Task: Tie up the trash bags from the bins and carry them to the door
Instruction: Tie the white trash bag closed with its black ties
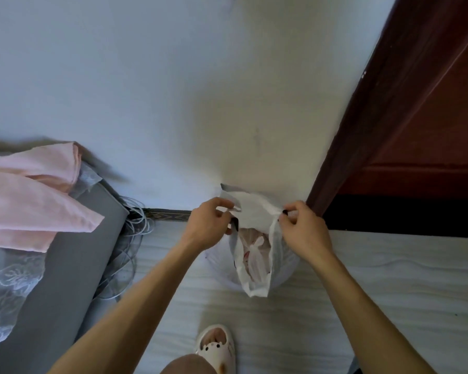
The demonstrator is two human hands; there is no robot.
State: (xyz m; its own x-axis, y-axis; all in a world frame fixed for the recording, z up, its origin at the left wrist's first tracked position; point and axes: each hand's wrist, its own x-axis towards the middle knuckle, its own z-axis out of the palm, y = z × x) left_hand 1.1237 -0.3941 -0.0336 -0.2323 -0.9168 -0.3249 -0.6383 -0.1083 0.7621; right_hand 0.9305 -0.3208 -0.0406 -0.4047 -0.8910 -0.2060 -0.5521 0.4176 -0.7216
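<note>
Against the white wall (173,90), just beside the dark red door (416,130), a white trash bag (254,209) sits in a round white bin (291,263) on the pale floor (389,292). The left hand (211,222) and the right hand (303,228) each pinch the bag's rim with curled fingers, lifting the two sides apart above a smaller knotted bag (256,252) inside. Left of it stand a grey bed (65,252) with a pink cloth (30,198) and a tangle of cables (135,230); a white slipper (216,344) is nearer the camera.

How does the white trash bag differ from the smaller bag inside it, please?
The outer trash bag is open, its rim pinched by the left hand and right hand; the inner bag is knotted shut. The outer trash bag is larger and holds the inner bag. Both are thin whitish plastic.
</note>
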